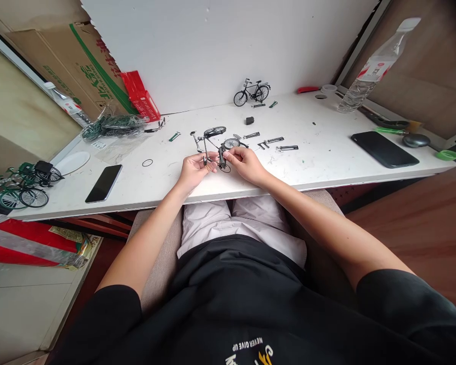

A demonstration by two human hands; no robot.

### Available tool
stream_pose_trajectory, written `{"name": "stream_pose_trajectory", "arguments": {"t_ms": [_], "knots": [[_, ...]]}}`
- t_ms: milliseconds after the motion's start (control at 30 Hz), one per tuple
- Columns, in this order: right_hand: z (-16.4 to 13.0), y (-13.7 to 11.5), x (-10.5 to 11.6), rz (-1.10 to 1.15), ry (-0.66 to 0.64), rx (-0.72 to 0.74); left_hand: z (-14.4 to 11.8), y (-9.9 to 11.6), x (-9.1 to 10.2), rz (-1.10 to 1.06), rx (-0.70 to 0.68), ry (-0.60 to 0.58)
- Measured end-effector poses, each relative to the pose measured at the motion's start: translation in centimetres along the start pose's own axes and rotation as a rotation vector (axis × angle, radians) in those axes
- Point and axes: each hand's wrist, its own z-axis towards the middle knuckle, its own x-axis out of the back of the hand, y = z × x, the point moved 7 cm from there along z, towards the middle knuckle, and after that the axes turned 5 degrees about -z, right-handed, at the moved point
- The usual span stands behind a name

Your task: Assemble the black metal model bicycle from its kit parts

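Observation:
A small black model bicycle, partly assembled, is between my two hands near the table's front edge. My left hand is closed on its frame by the saddle, fingers bent inward. My right hand pinches a dark part at the bicycle's lower end, beside a thin black ring. The front wheel and handlebar point away from me. Just beyond my right hand lies a loose spoked wheel piece. Several small dark bicycle parts are spread to its right. A thin black ring rests to the left.
A finished model bicycle stands at the back, more at the left edge. Phones lie on both sides. A water bottle, red box and plastic-bagged green parts stand or lie around the white table.

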Motion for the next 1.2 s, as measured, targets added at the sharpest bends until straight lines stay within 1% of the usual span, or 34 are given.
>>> {"name": "stream_pose_trajectory", "arguments": {"t_ms": [167,267,433,633,833,1000,1200], "knots": [[0.0,-0.1,0.1,0.012,0.024,0.034,-0.1,-0.3,0.4,0.012,0.044,-0.032],[0.0,0.0,0.1,-0.003,0.045,0.036,-0.2,-0.2,0.4,0.002,0.065,-0.031],[0.0,0.1,0.2,-0.04,0.061,0.028,-0.3,-0.3,0.2,-0.003,0.115,-0.005],[-0.2,-0.3,0.4,-0.063,0.072,0.008,-0.1,-1.1,0.5,0.012,0.169,0.062],[-0.4,-0.7,0.4,-0.103,0.064,-0.067,0.0,-1.3,0.5,-0.04,0.149,0.088],[-0.5,-0.6,0.4,-0.159,0.073,-0.044,0.0,-1.2,0.8,-0.05,0.148,0.118],[-0.3,-0.1,0.3,-0.123,0.046,-0.038,0.1,-1.1,1.0,-0.038,0.151,0.127]]}}
